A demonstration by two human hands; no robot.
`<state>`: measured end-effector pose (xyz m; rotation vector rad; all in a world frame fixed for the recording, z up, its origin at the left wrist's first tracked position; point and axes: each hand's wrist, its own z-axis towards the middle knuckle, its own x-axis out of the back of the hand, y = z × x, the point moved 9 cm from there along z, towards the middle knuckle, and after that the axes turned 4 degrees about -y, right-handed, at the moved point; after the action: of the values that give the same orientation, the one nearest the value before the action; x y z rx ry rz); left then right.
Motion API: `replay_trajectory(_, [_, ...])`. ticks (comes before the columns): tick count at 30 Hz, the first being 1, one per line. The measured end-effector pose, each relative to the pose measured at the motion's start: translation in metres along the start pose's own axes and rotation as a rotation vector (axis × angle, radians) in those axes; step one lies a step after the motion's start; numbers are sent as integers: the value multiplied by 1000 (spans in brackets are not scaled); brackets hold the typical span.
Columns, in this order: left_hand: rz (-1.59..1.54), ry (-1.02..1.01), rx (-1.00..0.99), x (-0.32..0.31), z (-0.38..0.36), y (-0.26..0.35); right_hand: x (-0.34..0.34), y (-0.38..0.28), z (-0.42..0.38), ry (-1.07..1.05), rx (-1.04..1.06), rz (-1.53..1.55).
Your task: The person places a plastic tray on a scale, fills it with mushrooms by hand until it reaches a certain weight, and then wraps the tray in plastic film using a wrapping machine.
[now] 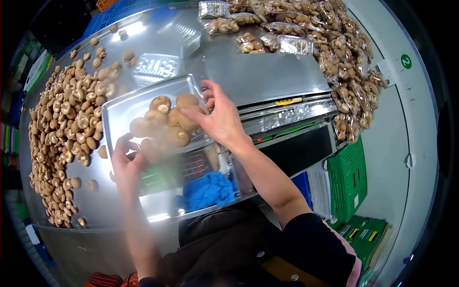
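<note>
Several brown mushrooms lie bunched over a shiny metal pan; those on the left are smeared by motion. My right hand curves round the bunch from the right, thumb pressed onto a mushroom and fingers at the pan's far right corner. On the near left side, my left hand is blurred, its curled fingers close against the mushrooms; whether it grips any I cannot tell. Below the pan sits a scale's button panel. A crumpled blue cloth rests beside it.
A large heap of loose mushrooms spreads over the left of the steel table. Clear plastic trays stand behind the pan. To the right is a wrapping machine, with many packed mushroom bags beyond. Green crates stand lower right.
</note>
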<state>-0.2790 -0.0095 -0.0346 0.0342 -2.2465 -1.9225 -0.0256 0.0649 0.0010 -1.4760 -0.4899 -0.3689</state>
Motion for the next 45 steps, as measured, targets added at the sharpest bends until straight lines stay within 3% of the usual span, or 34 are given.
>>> replay_trajectory(4, [-56, -97, -14, -104, 11, 25, 104, 39, 8, 64, -18, -97])
replay_trajectory(6, [105, -135, -100, -159, 41, 17, 157, 69, 14, 84, -72, -105])
replay_trajectory(9, [91, -227, -42, -256, 56, 42, 228, 127, 30, 177, -46, -123])
replay_trajectory(12, [184, -277, 17, -323, 79, 40, 272, 185, 51, 169, -70, -49])
replay_trajectory(16, [310, -289, 17, -372, 96, 39, 297, 220, 64, 116, -108, -188])
replay_trajectory(22, [339, -294, 18, -368, 94, 34, 295, 222, 52, 28, -70, -327])
replay_trajectory(25, [355, -283, -254, -337, 63, 59, 311, 214, 34, -56, 93, -279])
replay_trajectory(27, [808, -379, -553, -323, 29, 78, 338, 199, 8, -152, 236, -308])
replay_trajectory(28, [1001, -418, -685, -317, 13, 83, 350, 201, -4, -180, 355, -579])
replay_trajectory(31, [1198, -535, -680, -318, -7, 87, 364, 220, -20, -404, 457, -916])
replay_trajectory(34, [1335, -627, -679, -347, -3, 89, 347, 215, -14, -473, 574, -876])
replay_trajectory(37, [1217, -582, -934, -361, -6, 85, 333, 214, -17, -468, 615, -620])
replay_trajectory(39, [1027, -496, -649, -334, -3, 71, 348, 227, -24, -386, 571, -335])
replay_trajectory(40, [931, -450, -510, -314, -8, 60, 360, 227, -34, -411, 425, -249])
replay_trajectory(41, [803, -497, -501, -291, -23, 50, 374, 228, -47, -445, 164, -129])
replay_trajectory(42, [876, -519, -517, -290, -38, 69, 385, 231, -61, -473, -96, -11])
replay_trajectory(43, [646, -540, -355, -279, -47, 84, 397, 209, -63, -412, 51, 21])
replay_trajectory(45, [312, -301, -421, -233, -43, 103, 425, 159, -53, -244, 378, 10])
